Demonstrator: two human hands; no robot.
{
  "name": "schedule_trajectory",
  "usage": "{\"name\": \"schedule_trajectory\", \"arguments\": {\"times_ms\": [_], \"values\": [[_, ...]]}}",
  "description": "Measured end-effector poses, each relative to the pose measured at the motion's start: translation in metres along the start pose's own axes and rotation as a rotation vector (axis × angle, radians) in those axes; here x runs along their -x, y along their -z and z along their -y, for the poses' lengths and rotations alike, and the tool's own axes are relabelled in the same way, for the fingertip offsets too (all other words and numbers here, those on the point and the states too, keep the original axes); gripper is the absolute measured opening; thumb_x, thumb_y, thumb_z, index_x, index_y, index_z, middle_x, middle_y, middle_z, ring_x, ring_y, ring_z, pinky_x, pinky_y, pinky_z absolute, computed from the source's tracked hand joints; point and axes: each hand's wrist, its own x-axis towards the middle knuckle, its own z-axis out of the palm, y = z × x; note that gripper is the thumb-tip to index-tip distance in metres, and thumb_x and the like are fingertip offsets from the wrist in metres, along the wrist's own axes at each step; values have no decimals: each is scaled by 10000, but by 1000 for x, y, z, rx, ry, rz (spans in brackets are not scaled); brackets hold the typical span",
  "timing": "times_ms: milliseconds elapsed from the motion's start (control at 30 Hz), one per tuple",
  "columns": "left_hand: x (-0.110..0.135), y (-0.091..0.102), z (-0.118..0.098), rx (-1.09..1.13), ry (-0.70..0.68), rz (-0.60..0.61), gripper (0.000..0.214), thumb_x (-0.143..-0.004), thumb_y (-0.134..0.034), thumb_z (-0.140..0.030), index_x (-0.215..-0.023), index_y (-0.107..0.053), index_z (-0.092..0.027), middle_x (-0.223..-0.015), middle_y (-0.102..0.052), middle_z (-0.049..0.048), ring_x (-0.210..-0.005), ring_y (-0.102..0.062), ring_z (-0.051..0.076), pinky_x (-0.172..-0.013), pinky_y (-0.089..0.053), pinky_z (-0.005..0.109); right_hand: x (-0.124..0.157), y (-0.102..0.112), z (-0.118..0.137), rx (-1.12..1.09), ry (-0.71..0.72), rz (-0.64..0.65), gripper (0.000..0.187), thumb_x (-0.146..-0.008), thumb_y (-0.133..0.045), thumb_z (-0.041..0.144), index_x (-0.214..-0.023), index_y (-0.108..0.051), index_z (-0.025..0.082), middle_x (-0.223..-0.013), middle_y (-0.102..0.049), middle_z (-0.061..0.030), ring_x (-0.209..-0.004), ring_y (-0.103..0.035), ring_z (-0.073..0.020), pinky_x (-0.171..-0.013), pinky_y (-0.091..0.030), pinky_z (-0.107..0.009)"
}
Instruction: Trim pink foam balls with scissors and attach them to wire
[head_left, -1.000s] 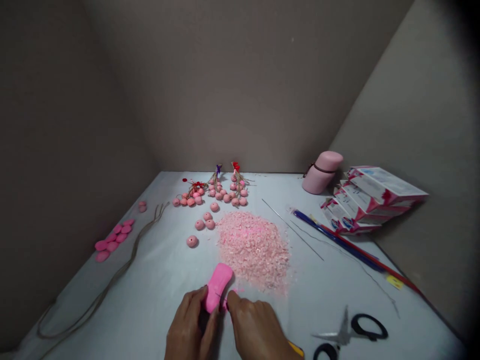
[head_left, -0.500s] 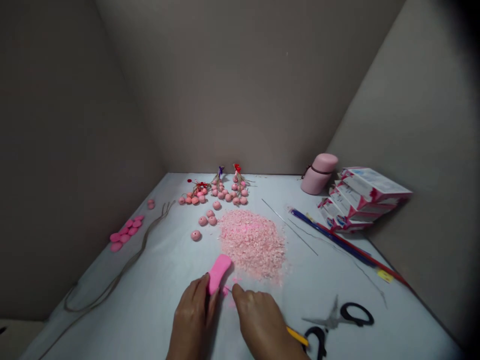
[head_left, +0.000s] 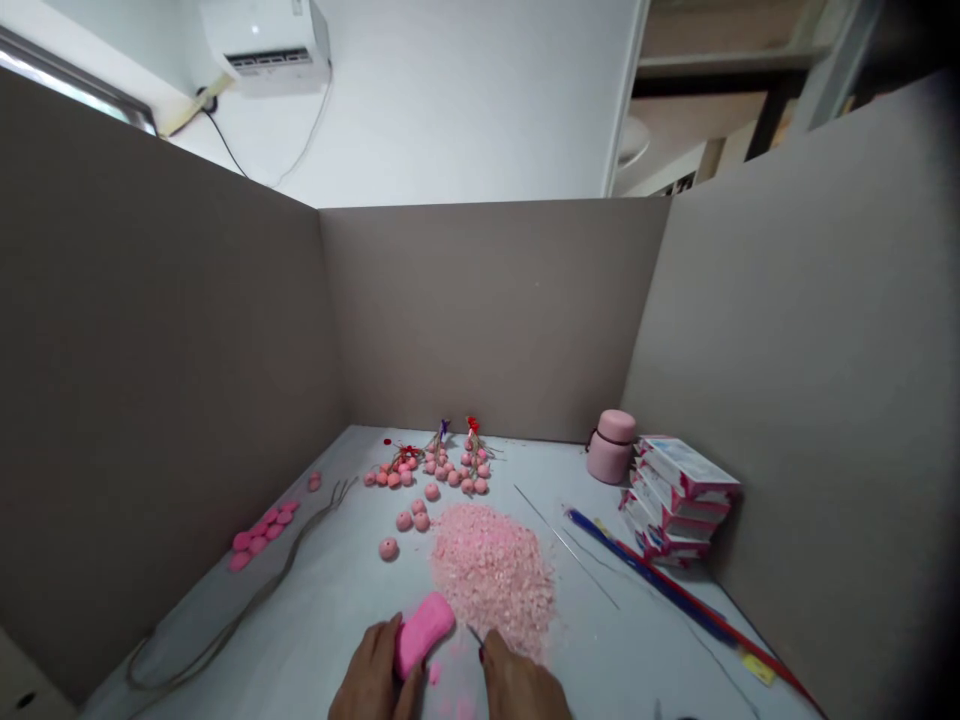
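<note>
A waisted pink bar of soap [head_left: 424, 634] is gripped between the thumb and fingers of my left hand [head_left: 375, 672], low in the middle of the table. Just to its right, my right hand [head_left: 521, 680] is closed round a small knife, whose thin dark blade tip [head_left: 474, 634] points toward the soap without touching it. The knife's handle is hidden in the hand. Small pink shavings [head_left: 434, 673] lie between both hands. Directly beyond them spreads a wide heap of pale pink flakes [head_left: 491, 570].
Pink balls with holes [head_left: 388, 549] and tied bunches [head_left: 472, 465] sit farther back. Flat pink discs [head_left: 262, 530] and cord [head_left: 277, 580] lie left. At right are a pink flask [head_left: 611, 447], stacked boxes [head_left: 679, 500], a metal rod [head_left: 566, 545] and blue and red stems [head_left: 675, 590]. Grey panels surround the table.
The view has tilted up, showing a wall and air conditioner above the panels; the scissors have nearly left the frame. The knife tip has drawn slightly away from the soap, which is more tilted.
</note>
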Motion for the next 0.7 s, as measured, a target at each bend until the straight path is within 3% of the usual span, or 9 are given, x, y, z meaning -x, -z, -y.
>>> {"name": "schedule_trajectory", "arguments": {"times_ms": [167, 333, 467, 533, 633, 700], "values": [[-2, 25, -31, 2, 30, 87, 196, -828, -451, -245, -967, -559, -159, -869, -625, 84, -804, -609, 239, -734, -487, 367, 1, 12, -19, -50, -31, -66, 251, -949, -316, 173, -971, -562, 214, -792, -717, -53, -738, -687, -199, -531, -364, -239], [-4, 23, -27, 39, 80, 116, 232, -818, -482, -251, -1036, -515, -181, -893, -610, 58, -821, -595, 248, -746, -467, 376, -5, 10, -27, -44, -95, -81, 256, -964, -294, 256, -994, -542, 199, -796, -697, -82, -736, -667, -214, -539, -333, -255], [5, 27, -26, 93, 116, 24, 374, -857, -447, -300, -1191, -420, -133, -1145, -518, 154, -1020, -540, 283, -852, -429, 439, -4, 11, -25, -37, -102, -109, 231, -959, -324, 269, -981, -544, 204, -793, -693, -76, -720, -660, -200, -538, -322, -253], [13, 34, -31, 149, 99, 39, 342, -895, -382, -311, -1168, -451, -117, -1135, -541, 166, -996, -560, 269, -812, -457, 417, -3, 11, -24, -35, -100, -128, 222, -958, -332, 271, -971, -544, 206, -783, -694, -71, -709, -661, -194, -528, -315, -250], [23, 40, -41, 289, -53, 301, 264, -888, -432, -303, -801, -642, -170, -724, -680, 21, -657, -642, 160, -599, -510, 254, -2, 10, -25, -30, -88, -152, 203, -950, -352, 259, -944, -548, 209, -750, -698, -62, -676, -665, -194, -503, -292, -249], [19, 37, -47, 353, -155, 454, 200, -830, -539, -282, -721, -680, -192, -617, -692, -27, -553, -640, 122, -533, -508, 199, -3, 9, -26, -28, -74, -165, 193, -944, -363, 248, -924, -552, 210, -723, -698, -57, -651, -665, -198, -487, -275, -250]]}}
